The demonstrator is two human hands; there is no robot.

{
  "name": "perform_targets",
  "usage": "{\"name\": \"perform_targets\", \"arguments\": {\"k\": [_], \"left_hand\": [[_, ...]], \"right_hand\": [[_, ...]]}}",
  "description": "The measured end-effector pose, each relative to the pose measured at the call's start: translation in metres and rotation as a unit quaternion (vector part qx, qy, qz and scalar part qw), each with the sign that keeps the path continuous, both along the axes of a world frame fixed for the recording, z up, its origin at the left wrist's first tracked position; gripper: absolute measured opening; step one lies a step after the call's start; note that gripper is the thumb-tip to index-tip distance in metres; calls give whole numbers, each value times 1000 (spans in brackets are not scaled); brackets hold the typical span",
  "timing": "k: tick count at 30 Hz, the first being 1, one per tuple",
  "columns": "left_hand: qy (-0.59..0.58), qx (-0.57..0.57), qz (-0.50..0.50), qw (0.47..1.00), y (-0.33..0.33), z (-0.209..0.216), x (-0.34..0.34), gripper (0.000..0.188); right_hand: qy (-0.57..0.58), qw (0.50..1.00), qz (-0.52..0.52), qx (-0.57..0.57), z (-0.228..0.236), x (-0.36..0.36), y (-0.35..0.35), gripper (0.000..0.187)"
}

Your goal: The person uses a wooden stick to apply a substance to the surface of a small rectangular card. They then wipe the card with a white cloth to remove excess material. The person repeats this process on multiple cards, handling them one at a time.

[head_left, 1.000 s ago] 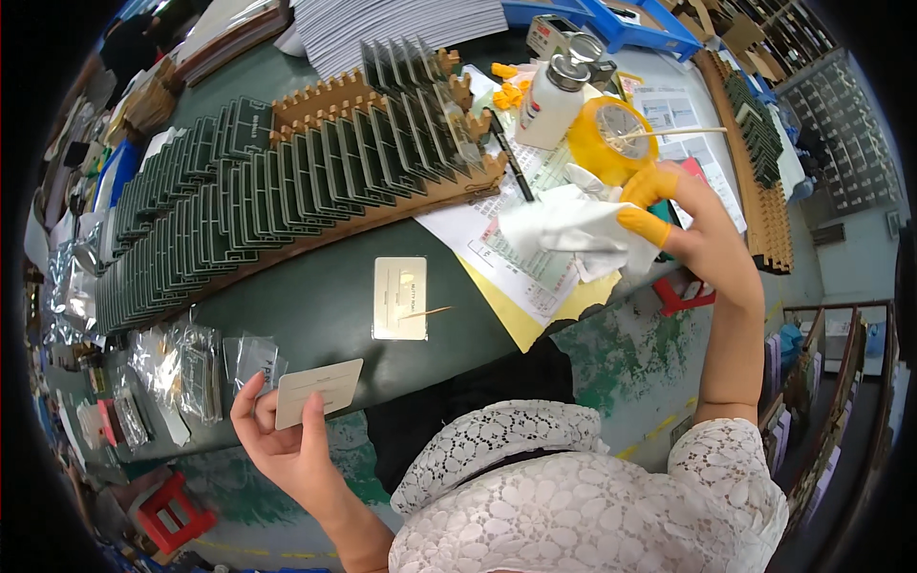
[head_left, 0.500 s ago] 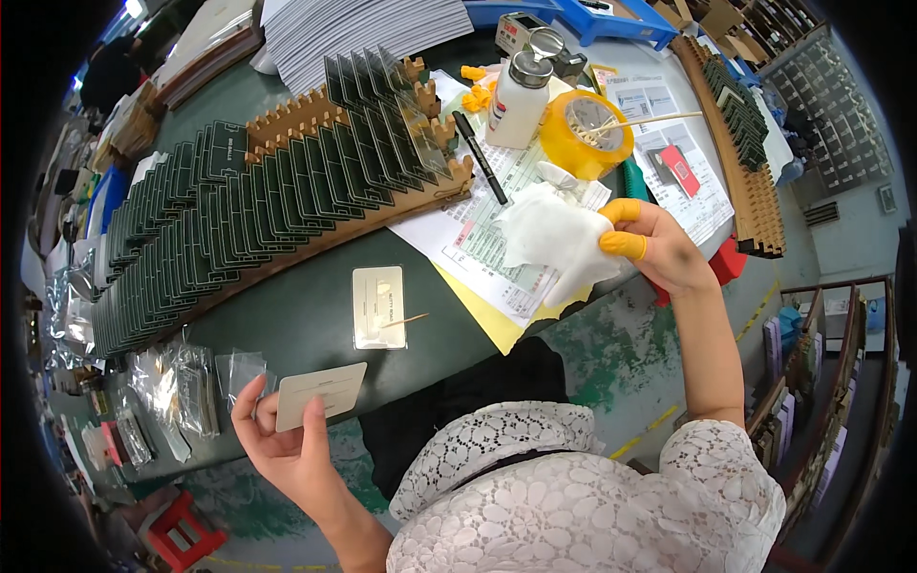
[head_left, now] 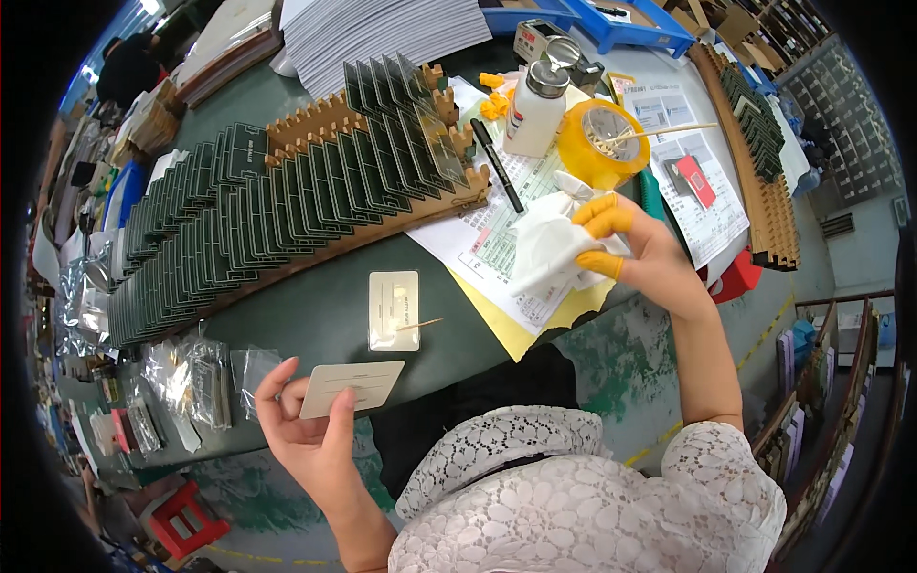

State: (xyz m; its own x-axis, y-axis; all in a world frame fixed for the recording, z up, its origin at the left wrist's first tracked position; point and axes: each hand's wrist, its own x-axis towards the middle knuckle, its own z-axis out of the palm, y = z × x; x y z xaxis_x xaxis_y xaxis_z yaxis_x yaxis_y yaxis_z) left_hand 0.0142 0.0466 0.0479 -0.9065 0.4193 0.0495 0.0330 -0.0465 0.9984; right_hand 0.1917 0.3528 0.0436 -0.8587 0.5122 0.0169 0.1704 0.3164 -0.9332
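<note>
The left hand pinches a pale card, thumb across its face and fingers behind, in front of the slotted rack; the grip seems meant to leave most of the printed side uncovered. The right hand bunches a white cloth between thumb and fingers, in front and to the right of the rack. Its yellow finger cots probably keep skin off what it handles.

Between the rack and the person lies a second card, a thin stick across its right edge. Clear packets sit in front of the rack's left part. Inside the rack, dark green panels stand on edge, apparently slotted so their faces stay apart.

Right of the rack are a black pen, a white bottle and an amber tape roll, near enough to suggest easy reach.

As for writing, both cards bear fine dark print, one panel at the rack's rear shows light lettering, and the paper sheets beside it carry a printed form, mostly too small to read.
</note>
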Motion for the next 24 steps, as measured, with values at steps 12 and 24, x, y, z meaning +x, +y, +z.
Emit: {"name": "perform_targets", "arguments": {"k": [12, 24], "left_hand": [[-23, -21, 32, 999, 9, 3, 1, 56], [-24, -18, 33, 999, 4, -1, 1, 56]], "right_hand": [[-194, 976, -86, 47, 2, 18, -12, 20], [158, 972, -113, -132, 2, 13, -14, 8]]}}
